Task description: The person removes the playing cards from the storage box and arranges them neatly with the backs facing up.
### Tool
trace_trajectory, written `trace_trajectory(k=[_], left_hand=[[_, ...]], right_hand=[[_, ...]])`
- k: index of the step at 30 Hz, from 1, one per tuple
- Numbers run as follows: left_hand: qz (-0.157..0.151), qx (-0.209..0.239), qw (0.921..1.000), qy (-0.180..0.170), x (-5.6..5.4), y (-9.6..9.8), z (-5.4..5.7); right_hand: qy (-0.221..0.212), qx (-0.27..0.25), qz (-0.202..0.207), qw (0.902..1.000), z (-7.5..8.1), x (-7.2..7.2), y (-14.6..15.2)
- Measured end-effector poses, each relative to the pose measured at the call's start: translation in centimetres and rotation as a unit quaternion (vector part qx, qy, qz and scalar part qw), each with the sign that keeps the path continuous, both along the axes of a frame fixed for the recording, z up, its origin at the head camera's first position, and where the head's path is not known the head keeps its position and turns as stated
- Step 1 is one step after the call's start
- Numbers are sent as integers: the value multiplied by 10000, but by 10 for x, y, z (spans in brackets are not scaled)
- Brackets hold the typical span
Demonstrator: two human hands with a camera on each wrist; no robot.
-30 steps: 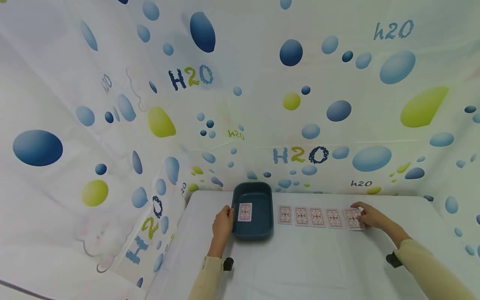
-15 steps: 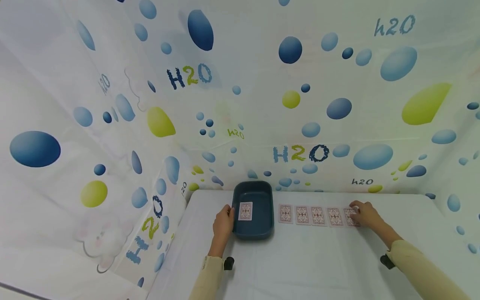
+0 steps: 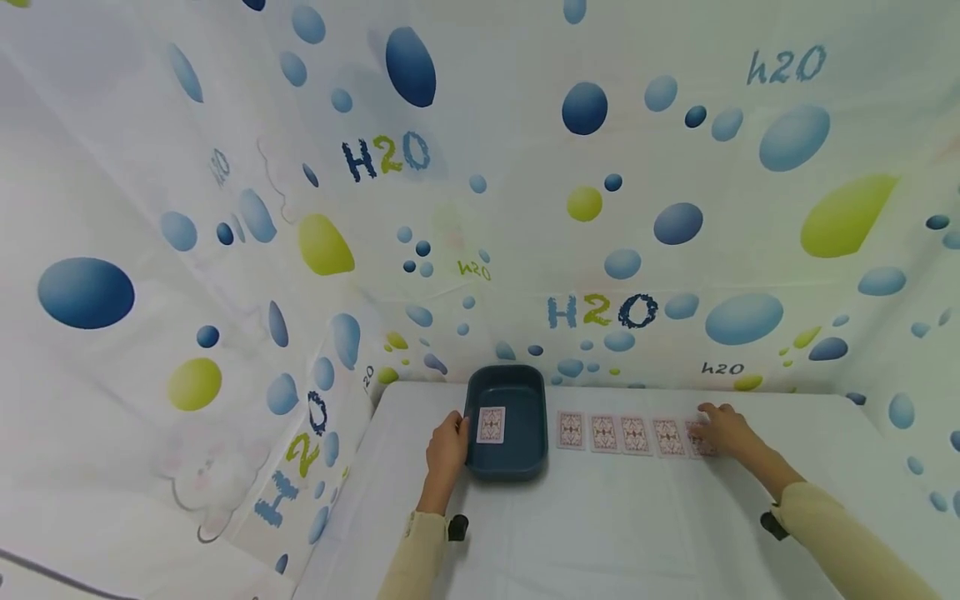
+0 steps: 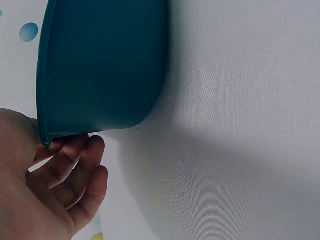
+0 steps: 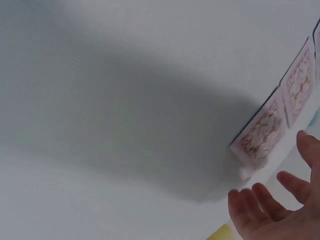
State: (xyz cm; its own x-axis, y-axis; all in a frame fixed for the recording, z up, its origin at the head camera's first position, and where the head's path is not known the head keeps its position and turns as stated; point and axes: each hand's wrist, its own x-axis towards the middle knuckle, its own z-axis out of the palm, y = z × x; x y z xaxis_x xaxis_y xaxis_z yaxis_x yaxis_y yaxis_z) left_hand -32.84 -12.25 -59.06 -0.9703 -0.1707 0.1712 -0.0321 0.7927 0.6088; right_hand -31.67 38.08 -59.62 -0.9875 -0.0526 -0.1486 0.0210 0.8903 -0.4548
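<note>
My left hand (image 3: 447, 450) grips the left side of a dark teal plastic tray (image 3: 525, 429). In the left wrist view, the fingers curl under the rim of the tray (image 4: 105, 65). One playing card (image 3: 491, 425) lies back up inside it. Right of the tray, several red-and-white backed playing cards (image 3: 634, 435) form a row. My right hand (image 3: 726, 432) is over the rightmost card (image 3: 701, 447) and covers part of it. The right wrist view shows the fingers loosely spread beside that end card (image 5: 262, 132), holding nothing, with its edge right at its neighbour (image 5: 299, 82).
A white cloth (image 3: 615, 525) covers the table. Behind and at the sides hangs a white curtain (image 3: 510, 242) printed with blue and green drops. A black wrist device (image 3: 457, 527) shows beside the left sleeve, another (image 3: 774, 525) by the right.
My right hand has moved slightly left, and the rightmost card now lies closer to its neighbour. The fingers have loosened from it. The left hand and the tray stay in place.
</note>
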Motion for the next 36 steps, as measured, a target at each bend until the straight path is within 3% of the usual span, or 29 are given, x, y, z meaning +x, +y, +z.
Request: trace_trajectory(k=[7,13,20,36], left_hand=[[4,23,10000,-30,0,-3,-3],[-27,5,10000,-14,-1,-5,-5],[-16,47,10000,-29,-2,-5,-8],[-69,148,9999,21,0,-3,-1]], right_hand=[[249,265,488,9981,7,1,-39],[469,102,858,9952,13,-4,-70],[198,-75,1006,9947,18,-17,-106],[474,-108,1438,9884,40,-33,-195]])
